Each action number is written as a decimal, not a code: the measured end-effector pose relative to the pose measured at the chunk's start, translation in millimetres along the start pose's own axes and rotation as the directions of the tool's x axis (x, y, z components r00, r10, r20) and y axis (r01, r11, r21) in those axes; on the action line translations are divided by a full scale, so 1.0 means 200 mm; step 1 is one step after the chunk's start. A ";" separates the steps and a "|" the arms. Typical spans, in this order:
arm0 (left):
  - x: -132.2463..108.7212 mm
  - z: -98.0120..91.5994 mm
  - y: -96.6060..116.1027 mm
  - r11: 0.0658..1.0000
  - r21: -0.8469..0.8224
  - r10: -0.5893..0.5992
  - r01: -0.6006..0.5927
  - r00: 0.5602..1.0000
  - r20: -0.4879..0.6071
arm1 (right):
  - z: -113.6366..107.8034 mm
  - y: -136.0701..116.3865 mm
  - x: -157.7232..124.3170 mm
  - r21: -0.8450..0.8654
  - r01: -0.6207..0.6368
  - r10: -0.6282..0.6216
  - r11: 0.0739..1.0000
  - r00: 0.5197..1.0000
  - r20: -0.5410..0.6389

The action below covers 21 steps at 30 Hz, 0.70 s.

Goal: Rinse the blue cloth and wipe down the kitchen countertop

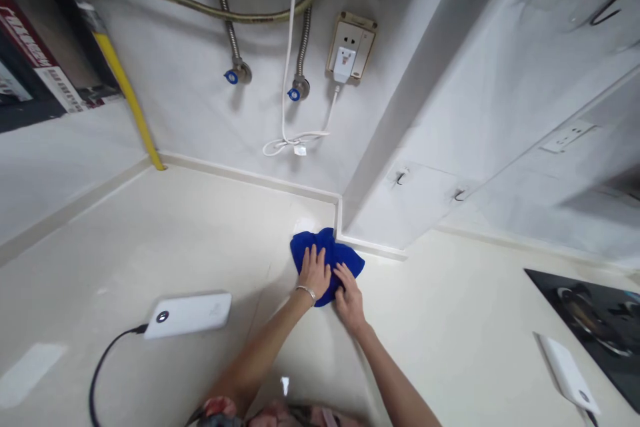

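Well, white power bank (190, 314): left of both hands, cabled.
Left hand (314, 273): laid over the cloth, fingers extended, clenching nothing.
Blue cloth (331, 255): beneath both hands, by the corner trim (339, 211) ahead; looks light, soft, unbreakable, probably easiest gathered by an outer fold.
Right hand (351, 300): fingertips on the cloth; whether pinching, cannot tell.
Black cooktop (590, 323): well right of both hands.

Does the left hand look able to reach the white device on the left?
Probably yes: nothing visible stands between the left hand, resting on the blue cloth, and the white device.
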<state>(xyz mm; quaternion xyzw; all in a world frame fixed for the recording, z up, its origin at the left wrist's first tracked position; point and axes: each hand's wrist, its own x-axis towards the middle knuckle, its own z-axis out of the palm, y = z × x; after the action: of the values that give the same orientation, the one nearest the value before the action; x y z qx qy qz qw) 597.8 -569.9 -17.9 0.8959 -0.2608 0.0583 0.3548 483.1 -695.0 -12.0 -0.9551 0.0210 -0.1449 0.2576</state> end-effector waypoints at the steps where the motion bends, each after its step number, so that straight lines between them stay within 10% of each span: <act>1: -0.02 0.03 0.03 0.995 0.064 0.077 -0.079 0.996 0.044 | 0.00 0.03 -0.15 -0.019 -0.014 0.013 1.000 1.000 -0.010; 8: -0.06 0.15 0.13 0.951 0.257 0.103 -0.171 0.961 0.257 | -0.07 0.09 -0.92 -0.059 0.048 -0.056 0.997 0.986 -0.155; 21: 0.32 -0.13 -0.19 0.953 0.205 0.143 -0.222 0.929 0.341 | -0.08 0.04 -0.90 -0.136 0.053 -0.083 0.989 0.969 -0.232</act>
<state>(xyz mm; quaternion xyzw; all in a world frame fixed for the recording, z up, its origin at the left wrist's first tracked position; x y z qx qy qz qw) 673.7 -556.5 -2.3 0.9012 -0.3890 -0.0249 0.1896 306.7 -688.1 -50.5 -0.9456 0.0282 -0.2653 0.1860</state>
